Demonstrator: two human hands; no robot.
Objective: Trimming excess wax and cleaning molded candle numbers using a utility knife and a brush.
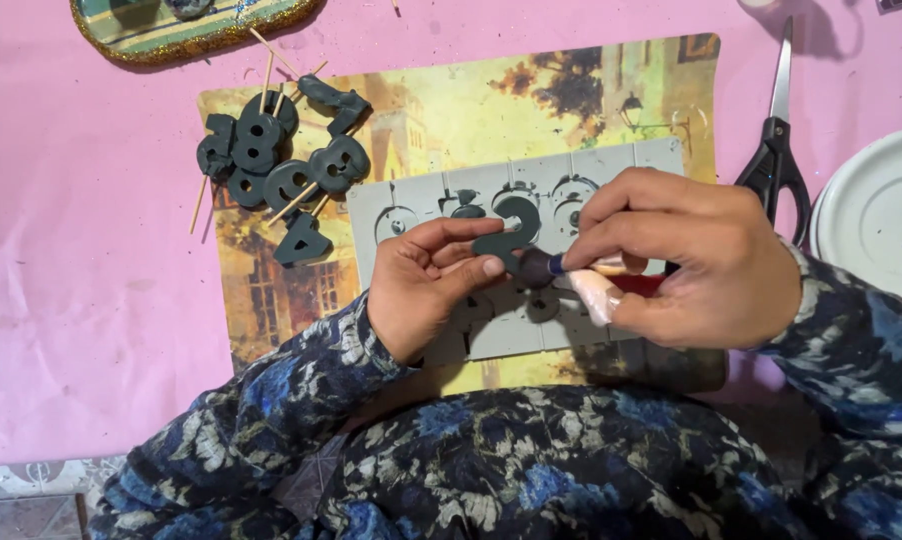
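No packages, labels, signs or screens show in this view.

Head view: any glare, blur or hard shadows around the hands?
Head view: light is soft and even, with no strong glare; the left hand and the dark grey moulded number piece it pinches look fairly sharp; the right hand casts a soft shadow on the grey rectangular silicone mould; the metal black-handled scissors show mild sheen.
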